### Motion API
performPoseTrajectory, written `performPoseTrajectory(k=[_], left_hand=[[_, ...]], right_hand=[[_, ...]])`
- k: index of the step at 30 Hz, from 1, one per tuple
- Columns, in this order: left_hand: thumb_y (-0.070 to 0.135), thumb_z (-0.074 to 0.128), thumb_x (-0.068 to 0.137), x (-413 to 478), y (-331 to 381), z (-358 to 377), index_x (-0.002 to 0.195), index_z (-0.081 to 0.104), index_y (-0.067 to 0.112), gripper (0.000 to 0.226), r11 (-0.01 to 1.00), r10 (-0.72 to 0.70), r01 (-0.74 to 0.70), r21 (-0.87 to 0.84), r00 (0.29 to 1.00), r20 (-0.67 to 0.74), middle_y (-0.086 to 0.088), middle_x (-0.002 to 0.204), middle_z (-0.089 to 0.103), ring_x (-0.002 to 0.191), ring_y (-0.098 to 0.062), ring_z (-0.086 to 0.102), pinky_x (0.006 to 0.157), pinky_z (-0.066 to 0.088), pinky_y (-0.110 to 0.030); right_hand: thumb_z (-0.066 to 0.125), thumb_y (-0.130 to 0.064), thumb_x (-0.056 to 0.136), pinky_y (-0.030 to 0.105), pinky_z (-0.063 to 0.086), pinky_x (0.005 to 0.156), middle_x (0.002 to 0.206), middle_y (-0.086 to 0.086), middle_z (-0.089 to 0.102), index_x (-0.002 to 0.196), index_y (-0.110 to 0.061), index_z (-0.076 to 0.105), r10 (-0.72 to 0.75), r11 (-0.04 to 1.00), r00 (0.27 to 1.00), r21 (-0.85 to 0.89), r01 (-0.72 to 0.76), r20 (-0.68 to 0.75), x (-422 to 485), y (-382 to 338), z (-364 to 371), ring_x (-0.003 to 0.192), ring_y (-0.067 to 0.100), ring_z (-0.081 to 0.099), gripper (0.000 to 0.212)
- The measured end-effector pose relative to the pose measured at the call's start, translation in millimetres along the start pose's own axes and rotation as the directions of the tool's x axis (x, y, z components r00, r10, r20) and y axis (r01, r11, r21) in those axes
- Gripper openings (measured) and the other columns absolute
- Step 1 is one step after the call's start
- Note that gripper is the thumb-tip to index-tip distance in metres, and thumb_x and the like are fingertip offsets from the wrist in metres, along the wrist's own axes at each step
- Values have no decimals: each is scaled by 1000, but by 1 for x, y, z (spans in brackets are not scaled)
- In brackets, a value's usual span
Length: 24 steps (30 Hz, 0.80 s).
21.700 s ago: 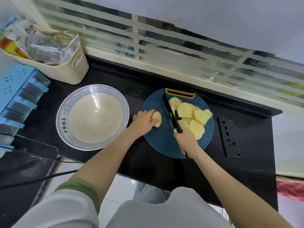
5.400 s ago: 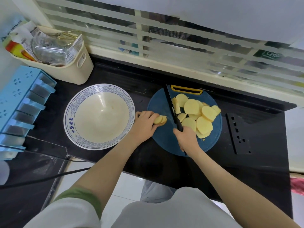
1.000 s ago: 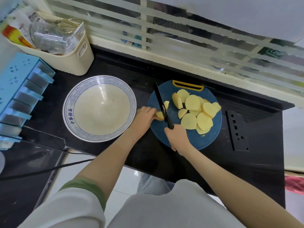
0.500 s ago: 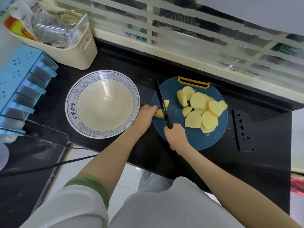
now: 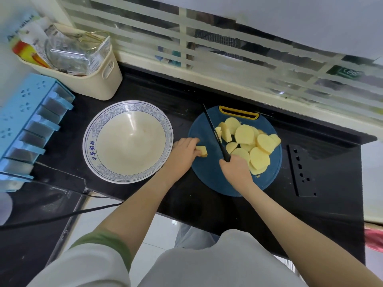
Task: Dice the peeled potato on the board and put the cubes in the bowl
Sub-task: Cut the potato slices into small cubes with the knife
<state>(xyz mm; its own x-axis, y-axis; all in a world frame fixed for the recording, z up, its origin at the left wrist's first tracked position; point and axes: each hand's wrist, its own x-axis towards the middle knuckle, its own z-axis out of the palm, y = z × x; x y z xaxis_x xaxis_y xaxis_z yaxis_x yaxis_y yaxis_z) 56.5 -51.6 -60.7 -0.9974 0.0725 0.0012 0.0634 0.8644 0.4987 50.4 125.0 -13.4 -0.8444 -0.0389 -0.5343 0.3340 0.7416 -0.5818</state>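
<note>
Blue plastic stood at the far left: a slotted rack [image 5: 27,123] at the edge of the black counter [image 5: 323,204], with a cream caddy [image 5: 97,79] of packets and a glass jar behind it. Next along sat the bowl [image 5: 127,141], wide, white inside with a blue patterned rim, and nothing showed in it.

Just right of the bowl's rim, the left hand [image 5: 183,151] lay at the left edge of the round blue board [image 5: 209,172]. Its fingers were curled down over a small stack of potato pieces [image 5: 202,151], pinning it to the board; only the cut end of the stack peeked out from under the fingertips. A bare strip of board separated that stack from the knife [image 5: 215,133], whose black blade ran from near the board's far edge back towards the person. The right hand [image 5: 236,168] was closed round the knife's handle, which the hand hid almost entirely. A couple of narrow cut pieces rested right against the blade's right side.

Further right, the bulk of the potato lay as a loose heap of round slices [image 5: 250,146], overlapping one another and covering the board's right half up to its yellow handle [image 5: 239,112]. A black perforated plate [image 5: 300,170] lay on the counter beyond the board.

By my reading, slicing was finished and the cutting of slices into strips had only begun. Nearly every slice remained whole, no true cubes were visible, and the transfer to the bowl had not started, so most of the job was left.
</note>
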Motion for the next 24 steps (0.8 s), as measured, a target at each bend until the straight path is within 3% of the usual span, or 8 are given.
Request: performPoseTrajectory(k=[3, 6, 9, 12, 14, 20, 24], left_hand=[[22, 50, 94, -3, 14, -6, 110, 55, 9, 22, 978, 202, -181, 101, 941, -270, -11, 93, 60, 77, -27, 54, 65, 44, -38], [25, 46, 95, 4, 30, -13, 115, 50, 17, 22, 942, 329, -267, 203, 855, -402, -7, 90, 57, 76, -21, 45, 69, 33, -33], [38, 48, 92, 22, 37, -19, 115, 55, 24, 28, 939, 292, -205, 278, 900, -323, 0, 88, 56, 78, -20, 48, 71, 25, -33], [44, 47, 91, 35, 38, -26, 107, 64, 28, 28, 937, 202, -174, 303, 977, -63, 5, 91, 59, 87, -21, 54, 73, 18, -33], [41, 45, 96, 39, 40, -27, 115, 60, 31, 26, 939, 123, -147, 311, 988, 95, 9, 105, 58, 102, -17, 48, 79, 19, -34], [36, 44, 99, 43, 51, -23, 121, 55, 29, 25, 975, 75, -111, 195, 981, 179, 11, 104, 60, 107, -14, 45, 82, 19, -34], [31, 46, 97, 40, 49, -22, 117, 57, 30, 22, 996, 36, -43, 73, 996, 84, 11, 94, 62, 99, -13, 49, 79, 18, -33]], right_hand=[[51, -20, 96, 28, 31, 49, 63, 2, 45, 65, -11, 40, -79, 976, 994, -208, 62, -73, 2, 5, -5, 59, 17, 44, 34], [50, -29, 97, 30, 38, 56, 73, 3, 53, 82, -9, 50, -112, 927, 985, -369, 57, -129, 1, 9, -13, 69, 23, 57, 25], [46, -31, 99, 30, 39, 54, 69, -2, 49, 89, -13, 49, -123, 867, 986, -496, 51, -112, -2, 13, -21, 65, 22, 55, 21], [43, -30, 101, 28, 38, 51, 64, -4, 43, 88, -14, 48, -132, 808, 988, -586, 59, -82, -5, 16, -29, 59, 17, 49, 21], [42, -30, 101, 27, 35, 48, 64, -4, 43, 88, -14, 46, -124, 785, 990, -617, 55, -69, -8, 19, -32, 56, 14, 46, 22], [42, -31, 101, 28, 39, 52, 66, -2, 45, 94, -11, 53, -93, 762, 995, -646, 40, -48, -10, 25, -34, 60, 16, 51, 24], [41, -30, 102, 27, 36, 48, 66, -2, 44, 97, -11, 52, -98, 740, 994, -671, 43, -45, -10, 28, -36, 55, 14, 46, 22]])
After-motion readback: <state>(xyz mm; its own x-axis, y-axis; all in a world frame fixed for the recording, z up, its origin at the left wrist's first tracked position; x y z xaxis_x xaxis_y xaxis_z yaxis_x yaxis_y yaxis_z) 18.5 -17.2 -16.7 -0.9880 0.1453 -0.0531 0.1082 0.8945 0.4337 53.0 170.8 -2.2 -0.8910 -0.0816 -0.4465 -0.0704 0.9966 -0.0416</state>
